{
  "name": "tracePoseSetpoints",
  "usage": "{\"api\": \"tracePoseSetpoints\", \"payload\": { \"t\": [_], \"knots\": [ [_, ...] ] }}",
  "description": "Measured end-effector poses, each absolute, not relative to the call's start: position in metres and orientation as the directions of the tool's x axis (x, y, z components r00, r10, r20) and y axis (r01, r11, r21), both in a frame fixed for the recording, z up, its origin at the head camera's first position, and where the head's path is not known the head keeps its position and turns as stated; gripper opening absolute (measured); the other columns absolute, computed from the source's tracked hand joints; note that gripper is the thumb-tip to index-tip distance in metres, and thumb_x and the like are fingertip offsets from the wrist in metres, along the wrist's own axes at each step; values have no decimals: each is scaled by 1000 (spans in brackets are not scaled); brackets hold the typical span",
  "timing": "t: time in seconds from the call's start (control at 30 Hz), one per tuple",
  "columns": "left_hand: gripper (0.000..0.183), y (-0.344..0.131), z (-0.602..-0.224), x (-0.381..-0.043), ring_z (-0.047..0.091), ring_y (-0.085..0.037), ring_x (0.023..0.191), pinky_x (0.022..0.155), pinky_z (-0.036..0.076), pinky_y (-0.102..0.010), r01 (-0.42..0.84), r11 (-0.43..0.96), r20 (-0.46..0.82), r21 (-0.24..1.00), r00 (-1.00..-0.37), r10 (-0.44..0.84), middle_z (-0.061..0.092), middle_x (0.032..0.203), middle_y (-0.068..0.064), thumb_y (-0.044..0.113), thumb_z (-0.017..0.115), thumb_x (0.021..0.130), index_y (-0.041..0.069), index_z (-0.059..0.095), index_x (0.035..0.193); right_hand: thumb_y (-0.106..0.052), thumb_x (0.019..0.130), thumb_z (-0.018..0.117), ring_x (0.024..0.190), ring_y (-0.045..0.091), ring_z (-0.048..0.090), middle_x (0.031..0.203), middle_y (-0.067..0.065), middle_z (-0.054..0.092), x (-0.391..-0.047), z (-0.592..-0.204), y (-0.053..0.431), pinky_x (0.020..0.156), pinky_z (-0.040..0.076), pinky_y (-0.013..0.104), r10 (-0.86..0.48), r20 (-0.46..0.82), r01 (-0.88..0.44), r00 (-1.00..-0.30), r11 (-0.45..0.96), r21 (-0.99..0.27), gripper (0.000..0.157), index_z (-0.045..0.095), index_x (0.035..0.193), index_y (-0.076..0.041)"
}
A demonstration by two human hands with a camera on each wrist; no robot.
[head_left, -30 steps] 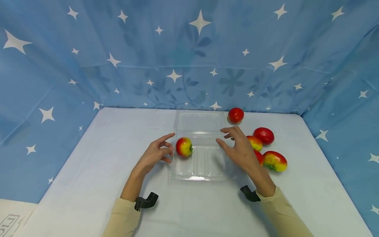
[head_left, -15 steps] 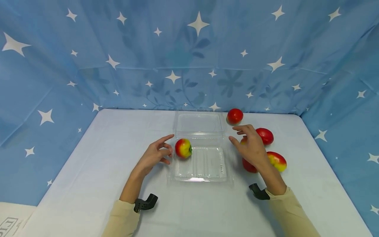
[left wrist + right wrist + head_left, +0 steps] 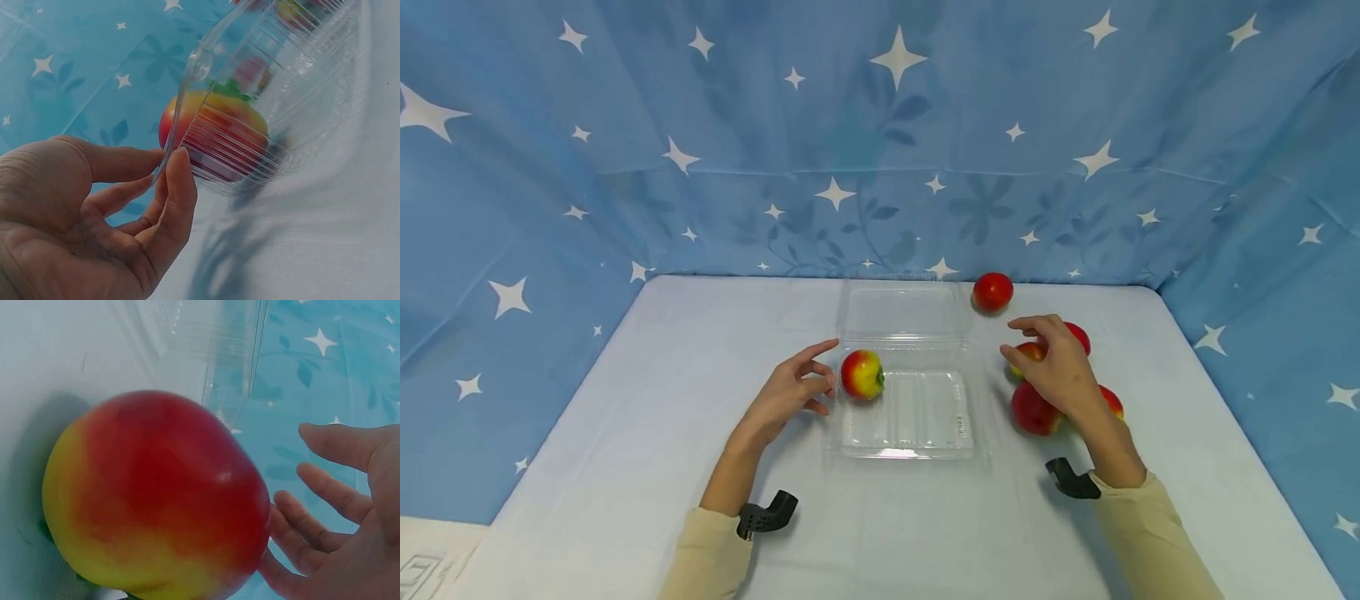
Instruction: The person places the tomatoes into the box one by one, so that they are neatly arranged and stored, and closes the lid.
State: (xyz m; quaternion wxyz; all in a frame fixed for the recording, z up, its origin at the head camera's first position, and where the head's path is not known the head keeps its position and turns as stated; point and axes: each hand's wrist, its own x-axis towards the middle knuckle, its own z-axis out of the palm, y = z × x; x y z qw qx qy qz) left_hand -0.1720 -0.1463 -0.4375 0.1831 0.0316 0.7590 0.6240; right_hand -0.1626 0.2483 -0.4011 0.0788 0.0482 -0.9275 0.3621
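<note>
A clear plastic clamshell box (image 3: 928,408) lies with its lid (image 3: 902,312) folded back. One red-and-yellow fruit (image 3: 861,375) with a green leafy end rests in its left part. My left hand (image 3: 784,392) pinches the box's left rim (image 3: 178,112) between thumb and fingers. To the right of the box, my right hand (image 3: 1063,371) hovers above a group of fruits, fingers spread and holding nothing. Below it is a red fruit (image 3: 1033,408), and a red-and-yellow one (image 3: 1027,354) lies by its thumb. A large fruit (image 3: 156,494) fills the right wrist view; whether the fingers touch it, I cannot tell.
Another red fruit (image 3: 1078,336) is partly hidden behind my right hand, and a further one (image 3: 1111,402) beside the wrist. A lone red fruit (image 3: 992,292) sits near the back edge of the white table (image 3: 700,333). A blue star-patterned curtain (image 3: 737,125) hangs behind.
My right hand has moved right, away from above the box to over the fruits. The left hand has stayed at the box's rim.
</note>
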Motion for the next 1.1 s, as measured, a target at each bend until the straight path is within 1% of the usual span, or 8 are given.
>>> {"api": "tracePoseSetpoints", "payload": {
  "t": [0.2,0.37,0.5,0.67,0.77,0.93,1.1],
  "knots": [
    [62,-147,-439,-172,64,-24,87,67,63,-29,-187,213,-244,959,-928,283,59,112,-13,11,66,100,22,46,158,-12,91,79,122,45,56,133,24,56,-163,-401,255,100,54,65,-25,206,-159,-978,731,-663,45,64,133,-3],
    [62,-147,-437,-173,64,-22,85,66,63,-28,-187,200,-239,962,-930,279,58,109,-11,11,66,100,21,46,158,-13,91,79,120,45,55,133,25,56,-163,-400,259,100,54,66,-35,198,-159,-980,740,-653,45,64,133,-2],
    [62,-148,-437,-172,64,-22,85,66,63,-28,-193,197,-243,961,-929,278,58,108,-10,10,66,100,21,46,158,-13,93,77,119,44,52,132,26,55,-162,-402,262,100,54,66,-36,149,-124,-988,756,-642,45,64,134,-2],
    [63,-149,-437,-172,64,-28,89,66,63,-28,-194,193,-244,962,-928,283,59,109,-10,10,66,100,20,45,158,-11,93,77,126,47,49,139,29,51,-162,-403,266,103,52,68,-43,81,-84,-996,773,-628,47,61,136,-1],
    [63,-149,-437,-172,64,-30,90,66,63,-28,-196,186,-243,963,-927,285,59,108,-9,9,65,100,20,45,158,-13,93,77,128,47,48,142,29,50,-162,-404,268,104,51,68,-50,49,-70,-998,777,-626,48,61,136,0],
    [63,-148,-437,-172,64,-28,88,66,63,-28,-192,187,-241,964,-926,292,59,107,-9,10,65,100,19,45,159,-18,92,79,128,47,47,142,28,51,-162,-406,269,103,52,69,-42,-10,-27,-999,793,-608,54,58,139,0],
    [63,-149,-437,-171,65,-27,88,66,63,-28,-189,190,-238,964,-927,288,60,107,-9,10,65,100,19,44,159,-21,92,79,127,49,46,145,30,47,-164,-409,271,103,50,70,-31,-36,-4,-999,808,-589,60,54,143,0]
  ]
}}
